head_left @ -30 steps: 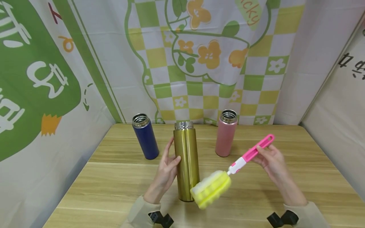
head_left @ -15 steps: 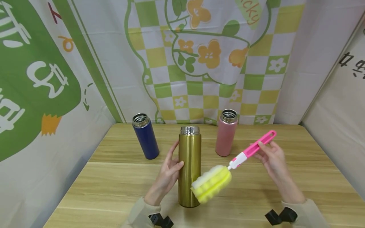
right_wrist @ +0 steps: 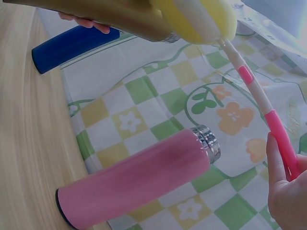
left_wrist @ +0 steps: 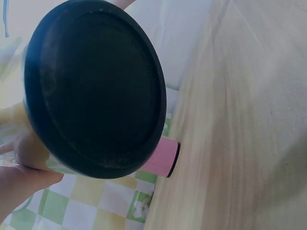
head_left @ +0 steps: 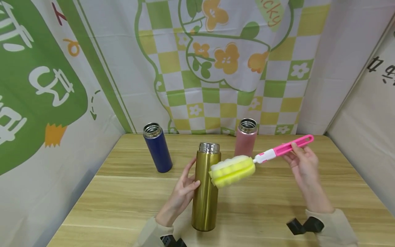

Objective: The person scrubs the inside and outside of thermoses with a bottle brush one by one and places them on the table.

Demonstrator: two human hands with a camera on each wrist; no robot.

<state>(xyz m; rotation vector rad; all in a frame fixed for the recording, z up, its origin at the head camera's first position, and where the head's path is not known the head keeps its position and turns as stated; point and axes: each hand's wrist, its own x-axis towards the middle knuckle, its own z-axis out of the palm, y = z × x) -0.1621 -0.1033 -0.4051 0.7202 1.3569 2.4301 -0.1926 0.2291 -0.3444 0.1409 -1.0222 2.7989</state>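
My left hand (head_left: 182, 193) grips a tall gold thermos flask (head_left: 206, 195) by its side, fingers behind and thumb in front. The lidless flask is held upright, lifted off the table; its dark base (left_wrist: 98, 91) fills much of the left wrist view. With my right hand (head_left: 305, 168) I pinch the pink handle of a bottle brush (head_left: 277, 151). Its yellow and white sponge head (head_left: 232, 171) points left and overlaps the flask's upper right side in the head view. Whether sponge and flask touch, I cannot tell.
A blue flask (head_left: 158, 151) stands lidless at the back left of the wooden table (head_left: 123, 199). Farther right, a pink flask (head_left: 246, 140), also lidless, stands partly behind the brush. A patterned cloth (head_left: 225, 79) hangs behind the table.
The brush has risen and swung more level, moving to the right with my right hand. The gold flask has come slightly right and nearer to me. The blue and pink flasks have not moved.
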